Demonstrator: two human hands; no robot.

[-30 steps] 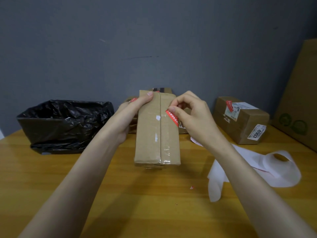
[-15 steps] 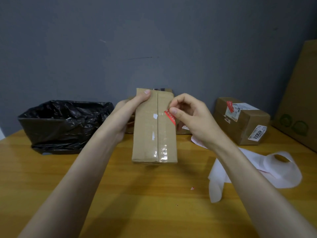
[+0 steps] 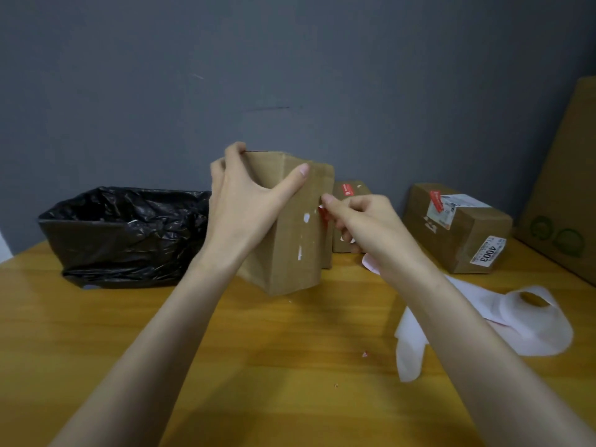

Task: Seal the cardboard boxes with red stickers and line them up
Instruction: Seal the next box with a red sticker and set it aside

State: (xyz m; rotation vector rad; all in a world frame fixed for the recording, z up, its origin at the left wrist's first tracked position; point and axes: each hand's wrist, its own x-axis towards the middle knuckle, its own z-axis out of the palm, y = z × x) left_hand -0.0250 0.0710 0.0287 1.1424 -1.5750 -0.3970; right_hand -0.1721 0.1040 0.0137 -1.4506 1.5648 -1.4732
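One tall brown cardboard box is held upright, long axis vertical. Left hand grips its top; right hand pinches a small red sticker.

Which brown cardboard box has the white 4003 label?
The brown cardboard box farthest right, lying untouched on the wooden table. The tall box gripped by the left hand and the small box behind it show no such label.

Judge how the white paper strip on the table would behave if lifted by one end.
The white paper strip probably flops and trails: it lies in loose folds. It looks thin, so likely very light. Its loop suggests it stays curled.
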